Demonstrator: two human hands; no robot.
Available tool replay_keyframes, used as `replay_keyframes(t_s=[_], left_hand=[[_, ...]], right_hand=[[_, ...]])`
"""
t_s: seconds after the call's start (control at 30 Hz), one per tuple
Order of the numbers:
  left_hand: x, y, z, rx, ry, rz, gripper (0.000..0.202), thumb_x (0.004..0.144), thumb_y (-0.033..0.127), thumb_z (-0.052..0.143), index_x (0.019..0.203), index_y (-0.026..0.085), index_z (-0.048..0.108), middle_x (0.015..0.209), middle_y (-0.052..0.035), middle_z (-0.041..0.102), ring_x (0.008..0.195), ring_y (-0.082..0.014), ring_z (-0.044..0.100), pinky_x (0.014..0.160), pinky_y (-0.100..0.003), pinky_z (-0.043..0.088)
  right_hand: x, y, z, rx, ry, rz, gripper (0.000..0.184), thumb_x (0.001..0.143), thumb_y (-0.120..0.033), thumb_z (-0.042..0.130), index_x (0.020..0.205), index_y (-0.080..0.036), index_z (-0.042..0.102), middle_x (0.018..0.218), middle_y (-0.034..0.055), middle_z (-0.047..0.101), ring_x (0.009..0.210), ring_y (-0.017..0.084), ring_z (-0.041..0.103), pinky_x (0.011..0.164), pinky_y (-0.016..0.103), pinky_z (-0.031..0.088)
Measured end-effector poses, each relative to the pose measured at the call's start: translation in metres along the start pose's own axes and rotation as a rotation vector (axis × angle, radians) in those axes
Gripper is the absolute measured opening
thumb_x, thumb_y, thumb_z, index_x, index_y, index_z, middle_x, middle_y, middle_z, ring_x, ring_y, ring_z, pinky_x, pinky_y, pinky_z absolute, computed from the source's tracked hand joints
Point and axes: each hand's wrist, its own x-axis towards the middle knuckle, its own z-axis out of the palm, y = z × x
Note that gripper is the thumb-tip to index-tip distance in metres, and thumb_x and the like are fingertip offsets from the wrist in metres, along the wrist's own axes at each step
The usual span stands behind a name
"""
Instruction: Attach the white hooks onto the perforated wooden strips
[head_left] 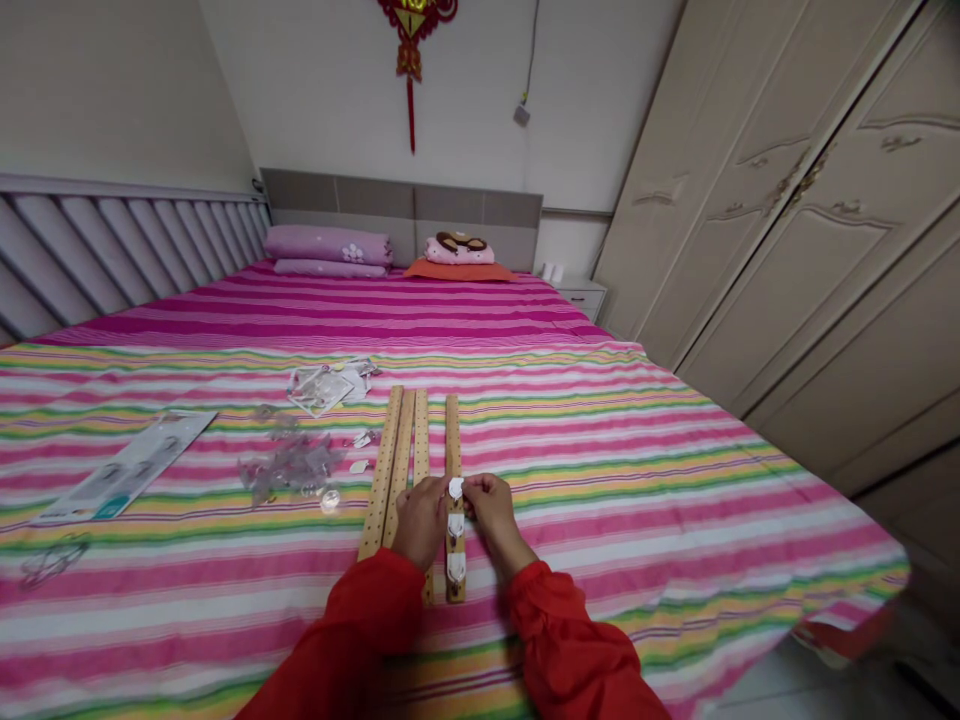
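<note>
A narrow wooden strip with holes [452, 430] lies lengthwise in front of me on the striped bed cover. Two white hooks sit on its near part, a lower hook [456, 568] and a middle hook [455, 527]. Just beyond them, my left hand [420, 520] and my right hand [491, 508] have closed fingers at opposite sides of a third white hook [455, 488], at the strip's surface. Left of this strip lie several similar perforated wooden strips [382, 470], partly covered by my left hand. Some fingertips are hidden.
Two loose hooks [361, 466] [364, 439] lie left of the strips. Farther left are a pile of clear plastic pieces [296, 465], some packets [322, 388], a long packaging card [135, 468] and metal wire pieces [56, 560]. A wardrobe [810, 220] stands at right.
</note>
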Motion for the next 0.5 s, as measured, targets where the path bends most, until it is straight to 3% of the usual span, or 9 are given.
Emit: replay_keyframes(t_s=[0.5], left_hand=[[-0.0036,0.0076,-0.0023,0.059,-0.039,-0.015,0.044,0.082,0.008,0.037,0.117,0.022,0.06,0.107,-0.0082,0.063,0.106,-0.0206,0.055,0.09,-0.038,0.033]], right_hand=[[0.0015,0.0087,0.0008,-0.014,0.037,-0.013,0.011,0.054,-0.027,0.063,0.055,-0.019,0.055,0.04,-0.0061,0.051,0.037,0.009,0.043,0.039,0.021,0.032]])
